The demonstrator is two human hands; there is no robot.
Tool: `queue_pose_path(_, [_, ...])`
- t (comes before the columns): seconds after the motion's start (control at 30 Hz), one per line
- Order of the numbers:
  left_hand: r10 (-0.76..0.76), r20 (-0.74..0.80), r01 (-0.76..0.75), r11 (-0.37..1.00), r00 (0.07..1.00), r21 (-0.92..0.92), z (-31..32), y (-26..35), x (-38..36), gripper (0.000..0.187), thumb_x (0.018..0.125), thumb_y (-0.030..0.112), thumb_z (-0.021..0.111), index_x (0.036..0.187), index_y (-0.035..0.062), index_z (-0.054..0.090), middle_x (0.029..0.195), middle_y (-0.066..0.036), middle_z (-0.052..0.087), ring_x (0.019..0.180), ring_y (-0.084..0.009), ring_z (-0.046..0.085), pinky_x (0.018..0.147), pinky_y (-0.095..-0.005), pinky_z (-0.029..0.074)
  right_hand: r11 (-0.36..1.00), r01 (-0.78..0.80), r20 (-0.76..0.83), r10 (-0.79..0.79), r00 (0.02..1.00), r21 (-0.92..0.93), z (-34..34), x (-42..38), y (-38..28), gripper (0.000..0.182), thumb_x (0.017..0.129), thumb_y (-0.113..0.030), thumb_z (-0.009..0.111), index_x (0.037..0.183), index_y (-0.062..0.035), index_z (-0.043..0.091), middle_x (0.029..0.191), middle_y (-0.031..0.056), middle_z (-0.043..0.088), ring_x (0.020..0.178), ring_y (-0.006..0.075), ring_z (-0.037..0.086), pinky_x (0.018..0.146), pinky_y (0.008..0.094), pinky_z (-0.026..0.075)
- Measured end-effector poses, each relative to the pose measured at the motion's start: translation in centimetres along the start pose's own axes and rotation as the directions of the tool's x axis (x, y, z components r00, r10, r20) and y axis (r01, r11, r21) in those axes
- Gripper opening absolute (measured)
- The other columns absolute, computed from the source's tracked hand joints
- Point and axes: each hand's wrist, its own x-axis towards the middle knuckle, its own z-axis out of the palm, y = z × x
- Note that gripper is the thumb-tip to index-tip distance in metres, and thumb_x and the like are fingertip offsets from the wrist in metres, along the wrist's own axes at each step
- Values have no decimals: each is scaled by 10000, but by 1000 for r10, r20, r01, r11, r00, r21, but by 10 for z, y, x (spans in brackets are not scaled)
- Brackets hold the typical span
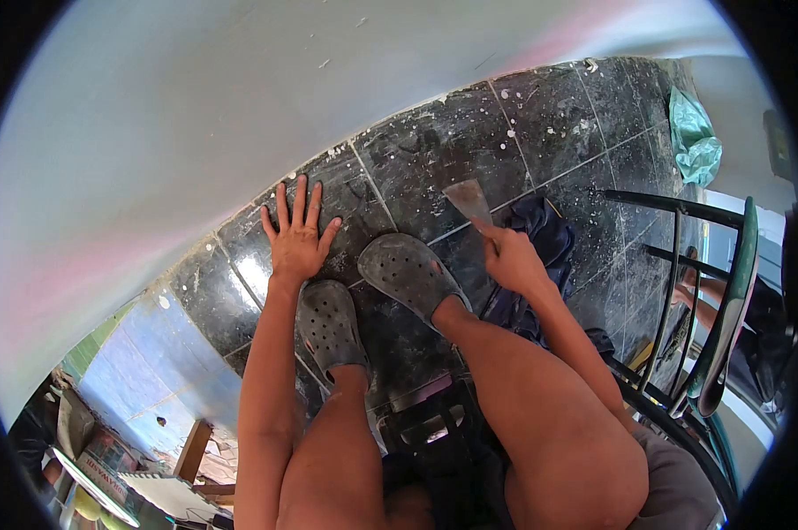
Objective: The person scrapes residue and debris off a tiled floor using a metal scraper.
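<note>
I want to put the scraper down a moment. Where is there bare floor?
Dark tile is free between the left hand, the scraper and the wall. A white-specked patch is open between scraper, wall and chair. It is crowded around the right hand, with dark cloth beside it.

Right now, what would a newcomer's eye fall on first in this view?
Probably the scraper gripped in the right hand, near the middle, over white-speckled dark tiles. Next, the left hand, fingers spread over the tiles close to the pale wall. Crumpled green plastic also stands out at upper right.
</note>
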Motion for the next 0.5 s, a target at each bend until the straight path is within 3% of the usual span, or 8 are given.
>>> queue_pose_path(0.07, [-10, 17, 10, 1000, 1000, 8, -1, 1, 0, 757, 1058, 667, 367, 1688, 274, 223, 1777, 5, 79, 1630, -344, 22, 1261, -665, 10, 997, -71, 53, 70, 996, 8, 0, -10, -1, 466, 942, -69, 547, 1384, -145, 676, 871, 314, 658, 848, 471, 693, 783, 491, 545])
queue_pose_path(0.2, [11, 10, -10, 1000, 1000, -27, -2, 1, 0, 760, 1064, 642, 390, 1686, 227, 246, 1774, -47, 111, 1628, -370, 30, 1247, -673, 5, 999, -51, 11, 51, 999, 14, -1, 5, -8, 480, 927, -65, 558, 1385, -148, 675, 971, 300, 707, 934, 486, 693, 870, 536, 558])
queue_pose_path(0.3, [4, -17, -4, 1000, 1000, -9, 3, 0, 0, 755, 1059, 665, 365, 1689, 275, 221, 1775, -1, 99, 1628, -352, 45, 1259, -669, 12, 997, -82, 33, 81, 996, 16, -9, 13, -19, 479, 930, -67, 557, 1387, -149, 674, 977, 297, 709, 951, 486, 692, 875, 536, 557])
queue_pose_path(0.5, [-15, 24, 15, 1000, 1000, 1, -2, 1, 0, 754, 1058, 671, 360, 1689, 284, 218, 1776, 3, 92, 1630, -347, 31, 1261, -666, 10, 994, -105, 77, 104, 992, 9, -4, -12, -8, 469, 936, -74, 554, 1384, -147, 675, 990, 301, 706, 955, 477, 693, 876, 537, 555])
